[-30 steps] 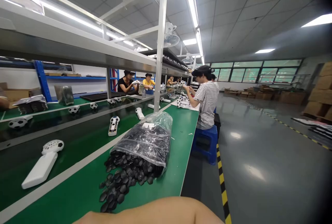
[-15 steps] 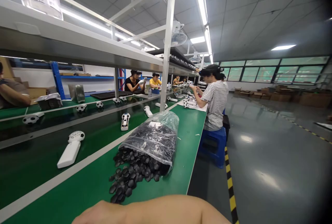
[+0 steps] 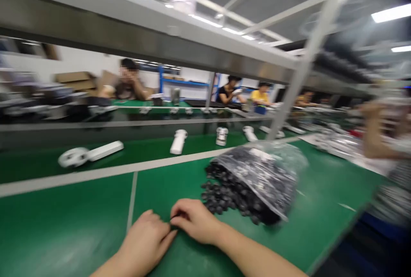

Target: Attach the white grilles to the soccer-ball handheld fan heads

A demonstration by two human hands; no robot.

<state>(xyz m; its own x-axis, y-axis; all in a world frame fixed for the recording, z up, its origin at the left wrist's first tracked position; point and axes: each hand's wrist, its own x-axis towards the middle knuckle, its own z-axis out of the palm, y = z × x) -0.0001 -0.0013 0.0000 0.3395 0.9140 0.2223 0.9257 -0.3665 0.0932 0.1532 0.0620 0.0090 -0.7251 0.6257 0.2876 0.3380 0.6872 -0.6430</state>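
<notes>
My left hand (image 3: pixel 146 240) and my right hand (image 3: pixel 192 221) rest together on the green bench top (image 3: pixel 80 217), fingertips meeting. The frame is blurred, so I cannot tell whether a small part sits between the fingers. Just right of my right hand lies a clear plastic bag (image 3: pixel 260 174) on its side, with several small black parts (image 3: pixel 218 193) spilling from its mouth toward my hands.
A conveyor belt (image 3: pixel 38 165) runs behind the bench carrying white handheld devices (image 3: pixel 91 153), (image 3: pixel 178 142). A steel shelf (image 3: pixel 144 41) on a white post (image 3: pixel 302 75) hangs overhead. Other people sit across the line and a person's arm (image 3: pixel 374 140) is at the right.
The view swung left and down. Both my hands have come into view, meeting on the bench beside the spilled black parts; before, only my forearm showed at the bottom edge.
</notes>
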